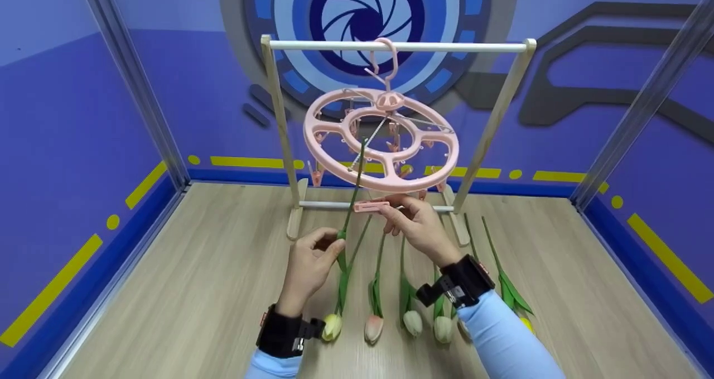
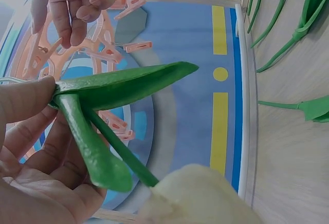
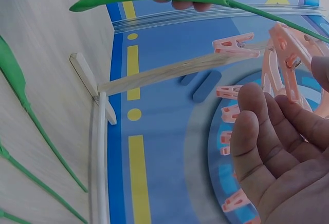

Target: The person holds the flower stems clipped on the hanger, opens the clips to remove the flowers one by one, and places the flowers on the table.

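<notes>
My left hand (image 1: 311, 267) pinches an artificial tulip by its stem (image 1: 355, 192) between thumb and fingers. The stem points up and overlaps the pink round clip hanger (image 1: 382, 186) in the head view. In the left wrist view, green leaves (image 2: 123, 85) spread beyond the fingers, with a pale flower (image 2: 200, 198) at the bottom. Just under the hanger's front rim, my right hand (image 1: 418, 225) pinches a pink clothespin (image 1: 371, 206) between thumb and fingers. That clothespin (image 3: 287, 57) lies close to the tulip's stem in the right wrist view.
The hanger hangs by its hook (image 1: 390, 61) from the white bar (image 1: 457, 47) of a wooden stand (image 1: 496, 119). Other pink clothespins (image 1: 317, 177) dangle below its ring. Several tulips, including a pinkish one (image 1: 374, 330), lie on the wooden table (image 1: 184, 289). Blue patterned walls enclose it.
</notes>
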`<state>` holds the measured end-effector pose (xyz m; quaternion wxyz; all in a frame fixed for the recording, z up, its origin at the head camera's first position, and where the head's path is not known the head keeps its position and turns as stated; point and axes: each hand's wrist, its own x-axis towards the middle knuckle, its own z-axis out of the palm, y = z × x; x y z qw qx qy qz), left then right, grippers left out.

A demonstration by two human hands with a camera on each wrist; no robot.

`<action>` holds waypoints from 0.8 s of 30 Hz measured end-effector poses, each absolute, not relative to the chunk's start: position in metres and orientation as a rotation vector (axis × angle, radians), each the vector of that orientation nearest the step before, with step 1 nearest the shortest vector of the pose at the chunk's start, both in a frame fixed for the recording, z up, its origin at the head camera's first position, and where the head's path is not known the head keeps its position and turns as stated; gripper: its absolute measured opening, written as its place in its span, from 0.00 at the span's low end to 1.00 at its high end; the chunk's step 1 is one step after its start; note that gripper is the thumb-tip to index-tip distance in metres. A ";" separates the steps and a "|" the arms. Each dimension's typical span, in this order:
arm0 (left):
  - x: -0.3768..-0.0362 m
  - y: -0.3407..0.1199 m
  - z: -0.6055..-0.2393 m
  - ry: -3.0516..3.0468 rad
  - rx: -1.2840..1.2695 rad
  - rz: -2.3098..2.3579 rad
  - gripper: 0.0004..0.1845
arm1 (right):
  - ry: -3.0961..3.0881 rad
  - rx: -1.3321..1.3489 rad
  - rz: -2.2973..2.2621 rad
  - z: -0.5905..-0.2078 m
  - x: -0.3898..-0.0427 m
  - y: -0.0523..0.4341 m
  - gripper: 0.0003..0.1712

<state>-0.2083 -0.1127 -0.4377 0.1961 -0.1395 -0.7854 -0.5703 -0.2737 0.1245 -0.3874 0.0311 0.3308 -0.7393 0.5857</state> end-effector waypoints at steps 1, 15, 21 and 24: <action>-0.208 -0.113 -0.438 -2.200 -0.392 -1.593 0.11 | -2.285 0.994 1.801 -0.387 -0.273 0.125 0.15; -0.205 -0.117 -0.438 -2.197 -0.349 -1.638 0.10 | -2.277 0.914 1.853 -0.387 -0.269 0.133 0.15; -0.202 -0.122 -0.436 -2.184 -0.344 -1.602 0.09 | -2.315 0.914 1.781 -0.388 -0.266 0.143 0.17; -0.200 -0.126 -0.436 -2.187 -0.342 -1.578 0.09 | -2.304 0.920 1.750 -0.389 -0.265 0.149 0.15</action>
